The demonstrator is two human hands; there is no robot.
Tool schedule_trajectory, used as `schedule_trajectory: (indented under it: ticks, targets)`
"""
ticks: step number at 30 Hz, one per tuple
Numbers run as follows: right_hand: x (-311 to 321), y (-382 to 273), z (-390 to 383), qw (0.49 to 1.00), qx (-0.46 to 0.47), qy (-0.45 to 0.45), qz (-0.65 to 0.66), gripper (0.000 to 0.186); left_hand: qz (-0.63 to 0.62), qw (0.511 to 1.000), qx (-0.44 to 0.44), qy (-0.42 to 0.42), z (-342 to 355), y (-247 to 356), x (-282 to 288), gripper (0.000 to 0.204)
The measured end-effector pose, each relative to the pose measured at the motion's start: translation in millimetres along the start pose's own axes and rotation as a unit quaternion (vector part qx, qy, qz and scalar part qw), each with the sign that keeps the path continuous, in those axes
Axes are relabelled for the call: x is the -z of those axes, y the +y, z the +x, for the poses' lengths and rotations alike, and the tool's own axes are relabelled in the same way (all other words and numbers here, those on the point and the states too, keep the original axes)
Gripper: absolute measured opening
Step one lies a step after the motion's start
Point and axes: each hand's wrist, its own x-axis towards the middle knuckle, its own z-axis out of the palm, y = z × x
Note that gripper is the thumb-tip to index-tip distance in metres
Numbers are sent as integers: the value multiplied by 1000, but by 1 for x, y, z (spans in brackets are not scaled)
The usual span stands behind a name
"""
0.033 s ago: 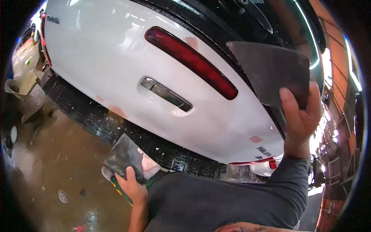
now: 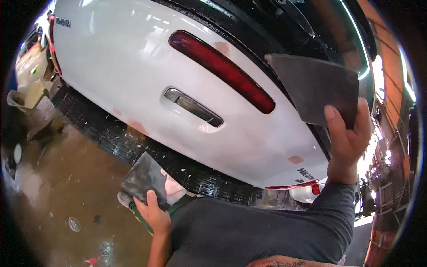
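The floor (image 2: 66,178) is brown and shiny, with little bits lying on it. One is a round, pale badge (image 2: 74,224), and near the bottom edge there is a small red scrap (image 2: 92,261). Most of the room in view is filled by the back of a white car (image 2: 111,66). It has a long red light (image 2: 222,71), a shiny handle (image 2: 193,107) and a few pinkish-brown patches (image 2: 296,159). A black bumper (image 2: 204,182) runs along the bottom of it. Over on the right is an orange wall (image 2: 382,26) with a bright light strip (image 2: 407,78) near it.

At the far left sits a pale open box (image 2: 18,99) with a yellowish block (image 2: 36,93) by it; I can't tell if the block is inside. A white tub (image 2: 302,194) with a red part is behind the right arm. What it holds is hidden.

The left hand (image 2: 155,213) pinches a dark sheet (image 2: 142,178), thumb on top, low down in front of the bumper. A pink and white piece (image 2: 172,188) pokes out beside it. The right hand (image 2: 349,138) is closed on the corner of a bigger dark sheet (image 2: 318,86), held up in front of the car's dark window (image 2: 320,31). I can't tell if that sheet touches the car.
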Motion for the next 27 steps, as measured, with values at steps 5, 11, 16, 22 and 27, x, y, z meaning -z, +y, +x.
schedule_trajectory:
  ticks: [5, 11, 16, 22, 27]
  targets:
    - [1, 13, -41, 983, -68, -4, 169, 36, -68, 995, -26, -63, 5, 7, 8, 41]
    - [-24, 21, -91, 952, -151, -49, 263, 64, -93, 991, -79, -64, 20, 67, 49, 40]
    - [-79, -27, -90, 576, -11, -93, 812, 105, -55, 992, -104, -37, 29, 134, 112, 40]
    - [-215, -132, -110, 261, -88, -7, 961, 40, -53, 994, -91, -27, 51, 188, 187, 39]
    - [-284, -249, -139, 497, -388, -54, 774, 39, -75, 995, -50, -51, 76, 205, 230, 38]
